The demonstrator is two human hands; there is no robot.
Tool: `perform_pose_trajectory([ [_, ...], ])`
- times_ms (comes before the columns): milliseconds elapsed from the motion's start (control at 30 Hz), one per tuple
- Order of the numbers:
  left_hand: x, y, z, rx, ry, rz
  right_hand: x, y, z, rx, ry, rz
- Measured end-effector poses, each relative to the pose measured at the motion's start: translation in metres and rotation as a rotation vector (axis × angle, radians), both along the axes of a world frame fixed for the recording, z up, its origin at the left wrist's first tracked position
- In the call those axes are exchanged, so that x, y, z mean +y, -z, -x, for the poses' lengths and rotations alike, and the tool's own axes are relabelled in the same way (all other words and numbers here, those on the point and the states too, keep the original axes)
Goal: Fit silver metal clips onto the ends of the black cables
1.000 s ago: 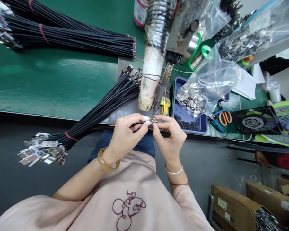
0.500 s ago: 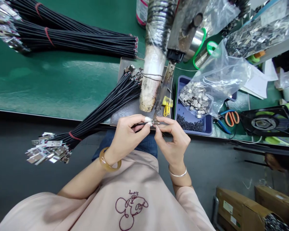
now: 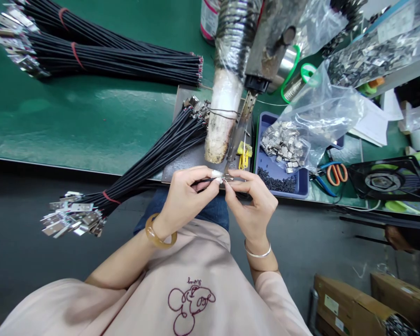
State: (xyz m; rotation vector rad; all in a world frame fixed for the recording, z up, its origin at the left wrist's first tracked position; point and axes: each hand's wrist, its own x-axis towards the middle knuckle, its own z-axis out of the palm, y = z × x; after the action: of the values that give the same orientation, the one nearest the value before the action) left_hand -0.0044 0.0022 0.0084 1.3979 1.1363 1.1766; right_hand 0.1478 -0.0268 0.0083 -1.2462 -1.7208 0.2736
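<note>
My left hand is closed, pinching a black cable near its end; a white covering wraps one fingertip. Facing it, my right hand has its thumb and fingers closed on a small metal connector at the cable's end. Fingertips partly hide where cable and connector meet. Just above them, a soldering iron points down, its tip close to the connector. To the left lies a tied bundle of black cables, with metal connectors at both ends, overhanging the table edge.
A tape-wrapped tube hangs beside the iron. Rightward, a blue tray holds metal connectors and small black pieces. Beyond are orange-handled pliers, a black fan and solder spools. More cable bundles lie at upper left.
The view has shifted slightly, so the table items appear a little to the right and lower. Both hands keep nearly the same pose at the connector.
</note>
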Motion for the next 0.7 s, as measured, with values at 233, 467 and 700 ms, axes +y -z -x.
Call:
perform_pose_trajectory([
  [233,-0.0012,0.0057,0.0012,0.003,0.02,0.019,-0.003,-0.0003,-0.0002,0.028,0.005,0.06],
  [467,0.0008,0.0075,0.0033,0.043,0.016,-0.098,0.0011,-0.0029,-0.0018,0.02,0.002,0.149],
  [700,0.0029,0.0057,0.0067,0.095,0.026,-0.173,0.0026,-0.0076,-0.0021,0.004,-0.028,0.103],
])
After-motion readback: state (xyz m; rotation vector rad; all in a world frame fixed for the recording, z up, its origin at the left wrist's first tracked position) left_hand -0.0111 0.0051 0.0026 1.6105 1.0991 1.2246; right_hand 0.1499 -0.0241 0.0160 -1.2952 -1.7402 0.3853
